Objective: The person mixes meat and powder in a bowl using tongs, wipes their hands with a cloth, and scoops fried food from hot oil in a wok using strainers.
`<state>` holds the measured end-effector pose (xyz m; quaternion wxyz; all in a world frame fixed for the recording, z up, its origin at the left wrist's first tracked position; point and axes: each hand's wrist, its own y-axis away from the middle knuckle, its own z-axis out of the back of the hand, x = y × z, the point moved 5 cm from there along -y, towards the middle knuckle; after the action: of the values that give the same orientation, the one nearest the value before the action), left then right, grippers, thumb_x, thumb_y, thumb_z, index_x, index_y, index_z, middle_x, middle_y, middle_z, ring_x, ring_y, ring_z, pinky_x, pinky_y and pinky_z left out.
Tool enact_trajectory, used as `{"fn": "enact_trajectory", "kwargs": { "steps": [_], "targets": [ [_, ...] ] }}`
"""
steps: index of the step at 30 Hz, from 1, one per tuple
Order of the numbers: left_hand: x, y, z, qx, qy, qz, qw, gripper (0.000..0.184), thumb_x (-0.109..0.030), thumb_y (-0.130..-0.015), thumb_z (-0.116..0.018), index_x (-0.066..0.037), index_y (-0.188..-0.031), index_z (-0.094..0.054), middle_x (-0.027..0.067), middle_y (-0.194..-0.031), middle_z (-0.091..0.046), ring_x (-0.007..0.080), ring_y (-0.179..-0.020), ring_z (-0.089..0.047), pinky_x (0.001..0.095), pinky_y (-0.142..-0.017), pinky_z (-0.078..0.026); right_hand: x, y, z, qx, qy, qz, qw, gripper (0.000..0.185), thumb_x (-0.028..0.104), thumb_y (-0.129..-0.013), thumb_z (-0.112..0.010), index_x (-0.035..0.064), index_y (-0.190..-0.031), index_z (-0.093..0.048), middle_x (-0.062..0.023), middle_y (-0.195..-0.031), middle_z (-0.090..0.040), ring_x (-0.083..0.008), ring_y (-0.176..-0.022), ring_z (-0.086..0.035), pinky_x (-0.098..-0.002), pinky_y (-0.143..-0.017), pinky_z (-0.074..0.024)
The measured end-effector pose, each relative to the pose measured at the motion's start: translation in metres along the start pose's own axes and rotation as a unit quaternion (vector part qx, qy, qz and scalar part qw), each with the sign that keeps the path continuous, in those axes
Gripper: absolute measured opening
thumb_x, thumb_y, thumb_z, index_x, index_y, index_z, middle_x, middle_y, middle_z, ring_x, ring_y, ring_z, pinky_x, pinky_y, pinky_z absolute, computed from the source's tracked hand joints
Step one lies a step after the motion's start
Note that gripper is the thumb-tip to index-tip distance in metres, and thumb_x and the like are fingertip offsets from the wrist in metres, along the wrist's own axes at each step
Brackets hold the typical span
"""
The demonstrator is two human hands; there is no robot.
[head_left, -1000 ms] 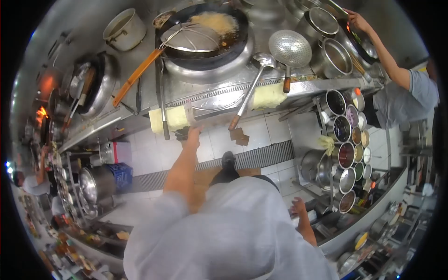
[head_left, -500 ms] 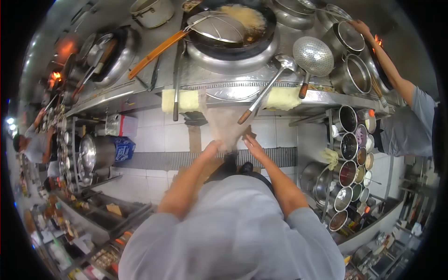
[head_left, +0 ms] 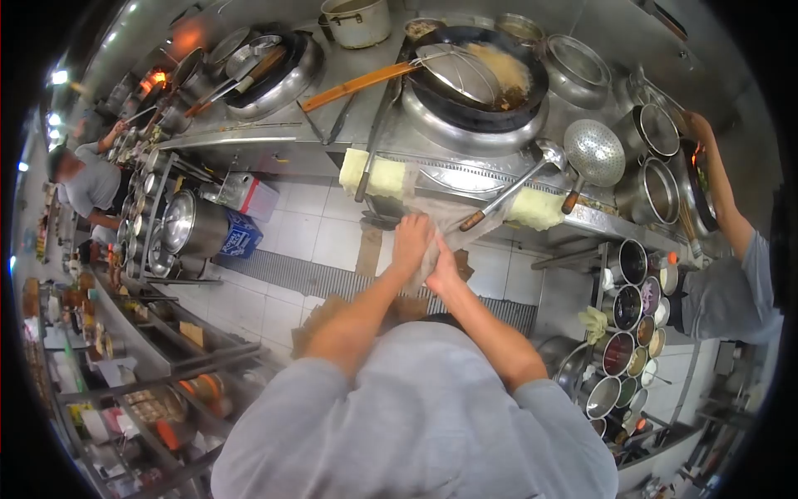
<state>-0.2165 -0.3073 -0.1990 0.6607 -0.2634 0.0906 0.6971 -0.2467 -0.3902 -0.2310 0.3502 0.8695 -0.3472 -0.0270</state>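
Note:
My left hand [head_left: 411, 241] and my right hand [head_left: 444, 264] are close together on a thin greyish cloth [head_left: 461, 223] at the stove's front edge. The fingers of my left hand are bent over the cloth; those of my right hand press against it from the other side. Beyond them, a ladle [head_left: 507, 193] lies with its wooden handle end over the edge. Folded yellow towels [head_left: 384, 175] lie along that edge. A black wok [head_left: 474, 112] holds bubbling oil, with a wire-mesh strainer [head_left: 457, 73] resting across it.
A perforated skimmer [head_left: 593, 153] lies right of the ladle. Steel pots [head_left: 650, 191] stand further right, near a co-worker's arm [head_left: 721, 179]. Below them is a rack of seasoning containers [head_left: 619, 353]. Another wok [head_left: 270, 79] and a second co-worker [head_left: 91, 179] are at the left.
My right hand has come up from my side and joined my left at the cloth, which hung spread between them half a second ago. The view has turned, shifting the stove rightward.

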Motion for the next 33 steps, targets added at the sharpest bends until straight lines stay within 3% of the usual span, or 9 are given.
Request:
{"fn": "enact_trajectory", "kwargs": {
  "steps": [4,5,14,16,18,21,24,27,33],
  "targets": [
    [0.083,0.054,-0.020,0.049,0.117,-0.109,0.986,0.036,-0.022,-0.089,-0.058,-0.004,-0.120,-0.054,0.0158,-0.115,-0.059,0.0334,-0.106,-0.055,0.0422,-0.092,-0.042,0.025,-0.017,0.017,-0.052,0.036,0.041,0.997,0.045,0.041,-0.099,-0.044,0.0110,-0.132,-0.047,-0.0101,-0.125,-0.056,-0.0247,-0.114,-0.054,-0.0433,-0.099,-0.0430],
    [0.145,0.062,-0.058,0.128,0.252,0.085,0.956,0.039,-0.021,-0.090,-0.054,-0.006,-0.126,-0.049,0.0143,-0.118,-0.058,0.0307,-0.106,-0.055,0.0425,-0.092,-0.042,0.027,-0.023,0.020,-0.060,0.072,0.001,0.996,0.045,0.040,-0.098,-0.047,0.0093,-0.130,-0.049,-0.0105,-0.120,-0.059,-0.0244,-0.109,-0.057,-0.0425,-0.096,-0.0459],
    [0.113,-0.011,-0.166,0.289,0.739,0.374,0.481,0.047,-0.017,-0.099,-0.044,-0.012,-0.144,-0.029,0.0105,-0.131,-0.053,0.0265,-0.110,-0.057,0.0424,-0.092,-0.049,0.012,0.016,0.045,-0.102,0.407,-0.065,0.905,0.049,0.047,-0.097,-0.041,0.0062,-0.115,-0.061,-0.0149,-0.107,-0.065,-0.0257,-0.101,-0.061,-0.0435,-0.089,-0.0473],
    [0.110,-0.013,-0.170,0.360,0.793,0.315,0.376,0.051,-0.023,-0.100,-0.046,-0.011,-0.145,-0.027,0.0101,-0.131,-0.053,0.0251,-0.111,-0.057,0.0419,-0.093,-0.049,0.022,0.003,0.048,-0.048,0.836,0.057,0.543,0.050,0.049,-0.096,-0.038,0.0080,-0.113,-0.062,-0.0206,-0.100,-0.066,-0.0312,-0.099,-0.062,-0.0446,-0.087,-0.0465],
    [0.122,0.001,-0.176,0.434,0.773,0.323,0.331,0.064,-0.044,-0.097,-0.047,-0.011,-0.147,-0.024,0.0096,-0.134,-0.051,0.0229,-0.119,-0.053,0.0439,-0.101,-0.043,0.014,-0.021,0.042,-0.071,0.815,0.088,0.569,0.042,0.044,-0.096,-0.043,0.0101,-0.107,-0.065,-0.0214,-0.099,-0.066,-0.0336,-0.098,-0.062,-0.0408,-0.086,-0.0472],
    [0.121,0.011,-0.137,0.429,0.727,0.384,0.373,0.065,-0.058,-0.094,-0.044,-0.012,-0.139,-0.042,0.0070,-0.125,-0.057,0.0244,-0.114,-0.054,0.0403,-0.098,-0.043,0.022,-0.069,0.025,-0.282,0.588,0.114,0.749,0.038,0.039,-0.094,-0.046,0.0085,-0.103,-0.066,-0.0203,-0.099,-0.067,-0.0375,-0.093,-0.063,-0.0413,-0.078,-0.0508],
    [0.113,0.011,-0.137,0.368,0.583,0.423,0.587,0.070,-0.065,-0.090,-0.043,-0.012,-0.136,-0.048,0.0060,-0.116,-0.062,0.0237,-0.114,-0.054,0.0398,-0.100,-0.041,0.040,-0.122,0.058,-0.452,0.718,0.145,0.509,0.033,0.031,-0.089,-0.052,0.0067,-0.107,-0.065,-0.0146,-0.094,-0.070,-0.0323,-0.092,-0.066,-0.0445,-0.071,-0.0529],
    [0.102,-0.022,-0.118,0.488,0.557,0.260,0.620,0.070,-0.060,-0.092,-0.046,-0.007,-0.137,-0.044,0.0068,-0.130,-0.055,0.0186,-0.117,-0.052,0.0364,-0.097,-0.041,0.022,-0.143,0.009,-0.254,0.926,-0.061,0.272,0.025,0.023,-0.081,-0.062,0.0079,-0.099,-0.068,-0.0123,-0.101,-0.069,-0.0327,-0.092,-0.066,-0.0430,-0.074,-0.0530],
    [0.151,-0.049,-0.111,0.521,0.601,0.328,0.509,0.041,-0.043,-0.094,-0.052,-0.010,-0.119,-0.060,0.0050,-0.106,-0.065,0.0165,-0.101,-0.060,0.0336,-0.082,-0.050,0.015,-0.108,-0.069,0.078,0.893,0.216,0.386,0.028,0.012,-0.079,-0.058,0.0071,-0.105,-0.065,-0.0137,-0.111,-0.063,-0.0328,-0.098,-0.062,-0.0419,-0.082,-0.0505]
  ]
}}
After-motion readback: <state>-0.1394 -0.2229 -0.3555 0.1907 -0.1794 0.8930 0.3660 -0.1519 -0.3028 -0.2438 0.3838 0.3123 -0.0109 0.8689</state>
